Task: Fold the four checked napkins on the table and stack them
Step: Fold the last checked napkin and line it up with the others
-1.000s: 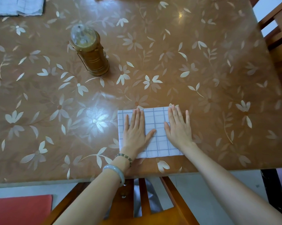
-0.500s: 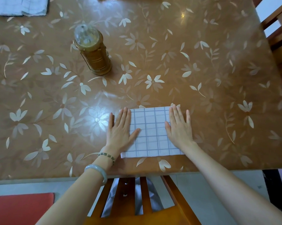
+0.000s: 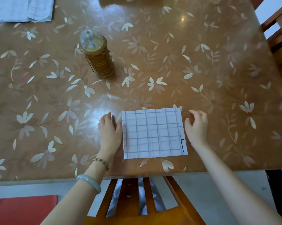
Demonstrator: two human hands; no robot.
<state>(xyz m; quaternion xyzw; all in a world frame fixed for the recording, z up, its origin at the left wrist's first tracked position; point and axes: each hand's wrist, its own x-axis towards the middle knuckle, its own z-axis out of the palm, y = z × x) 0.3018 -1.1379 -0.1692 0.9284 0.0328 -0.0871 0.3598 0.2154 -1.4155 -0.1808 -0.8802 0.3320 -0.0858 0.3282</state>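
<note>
Your left hand (image 3: 110,132) lies flat on the table (image 3: 218,62), fingers straight, right against the left side of the folded checked napkin (image 3: 153,133). Your right hand (image 3: 197,127) is just beside the napkin's right side, fingers loosely curved, holding nothing. The napkin lies flat near the table's front edge; other checked napkins (image 3: 21,8) lie at the far left corner.

Our left hand (image 3: 110,132) lies flat, palm down, fingers (image 3: 107,118) straight and together, pointing to 12 o'clock. Our right hand (image 3: 197,127), at its 3 o'clock, holds nothing, fingers loosely curled. Both forearms reach in from 6 o'clock.
</note>
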